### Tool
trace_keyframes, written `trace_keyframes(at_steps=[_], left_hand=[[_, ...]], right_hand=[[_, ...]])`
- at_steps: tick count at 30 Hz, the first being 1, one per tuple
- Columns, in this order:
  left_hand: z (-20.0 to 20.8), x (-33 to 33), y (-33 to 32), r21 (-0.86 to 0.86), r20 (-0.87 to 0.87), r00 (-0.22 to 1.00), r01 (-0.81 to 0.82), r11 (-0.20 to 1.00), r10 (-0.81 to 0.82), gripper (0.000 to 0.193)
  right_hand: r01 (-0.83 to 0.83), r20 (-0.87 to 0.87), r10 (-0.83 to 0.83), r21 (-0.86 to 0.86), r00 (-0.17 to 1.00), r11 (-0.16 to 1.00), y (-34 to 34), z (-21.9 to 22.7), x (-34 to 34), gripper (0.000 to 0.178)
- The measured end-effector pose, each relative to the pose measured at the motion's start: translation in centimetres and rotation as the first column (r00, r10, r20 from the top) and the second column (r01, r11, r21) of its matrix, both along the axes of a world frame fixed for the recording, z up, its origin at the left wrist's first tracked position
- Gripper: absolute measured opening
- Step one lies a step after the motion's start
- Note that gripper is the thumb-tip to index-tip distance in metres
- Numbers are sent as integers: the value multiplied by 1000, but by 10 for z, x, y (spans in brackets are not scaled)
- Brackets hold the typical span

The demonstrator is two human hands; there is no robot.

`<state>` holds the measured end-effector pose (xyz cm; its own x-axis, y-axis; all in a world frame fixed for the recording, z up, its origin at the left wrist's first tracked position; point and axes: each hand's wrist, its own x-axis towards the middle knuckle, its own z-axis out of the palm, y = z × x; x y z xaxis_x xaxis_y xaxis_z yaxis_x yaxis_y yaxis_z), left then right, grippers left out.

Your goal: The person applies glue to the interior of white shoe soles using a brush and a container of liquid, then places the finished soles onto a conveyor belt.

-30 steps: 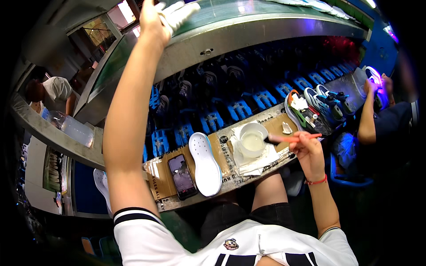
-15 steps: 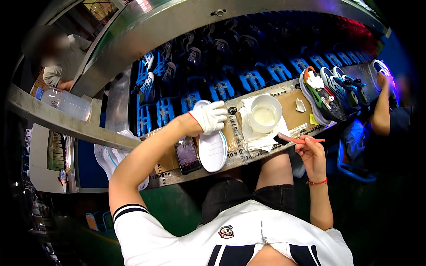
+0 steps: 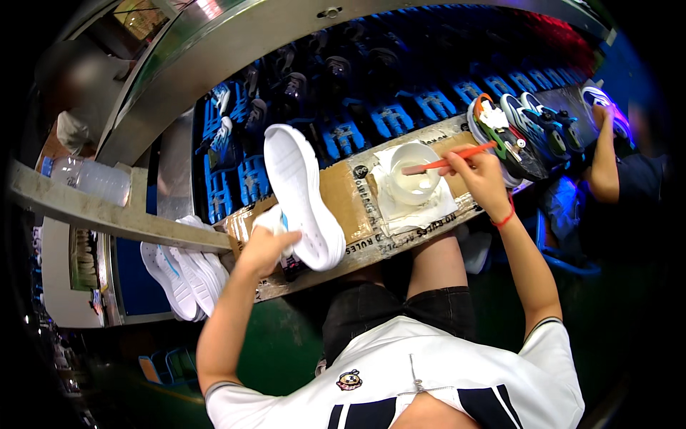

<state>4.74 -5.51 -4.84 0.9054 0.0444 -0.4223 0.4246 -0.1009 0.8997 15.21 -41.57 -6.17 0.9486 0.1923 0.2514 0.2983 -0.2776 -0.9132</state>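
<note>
My left hand (image 3: 266, 244), partly in a white glove, is closed around the edge of a white shoe sole (image 3: 299, 187). The sole is lifted off the bench and tilted, with its hollow inner side showing. In my right hand (image 3: 480, 179) is a brush with a red handle (image 3: 468, 151); its head is over or inside a translucent plastic bowl (image 3: 413, 197) holding a little pale liquid. Whether the bristles touch the liquid I cannot tell. The bowl stands on white paper (image 3: 434, 212).
More white soles (image 3: 187, 275) lie stacked at the left. Finished-looking sneakers (image 3: 511, 146) stand at the right, near a co-worker's arm (image 3: 606, 161). Blue shoe racks (image 3: 389, 121) fill the conveyor beyond the cardboard-covered bench (image 3: 343, 191). A metal beam (image 3: 100, 196) crosses at left.
My left hand has picked the sole up off the bench and now grips its near side. My right hand has moved left and away from me, bringing the brush over the bowl.
</note>
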Motion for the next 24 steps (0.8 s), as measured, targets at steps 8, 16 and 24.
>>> trace_keyframes(at_steps=[8,16,24], left_hand=[[-31,-64,-38,-515,8,964,-224,827,267,62],[-58,-84,-81,-891,-105,988,-143,431,110,85],[-60,-78,-83,-968,-54,999,-51,244,-4,83]], right_hand=[[34,24,-27,-353,999,935,15,0,18,24],[-81,-166,80,-2,983,997,1,12,22,22],[-158,-259,169,63,951,985,-10,11,25,22]])
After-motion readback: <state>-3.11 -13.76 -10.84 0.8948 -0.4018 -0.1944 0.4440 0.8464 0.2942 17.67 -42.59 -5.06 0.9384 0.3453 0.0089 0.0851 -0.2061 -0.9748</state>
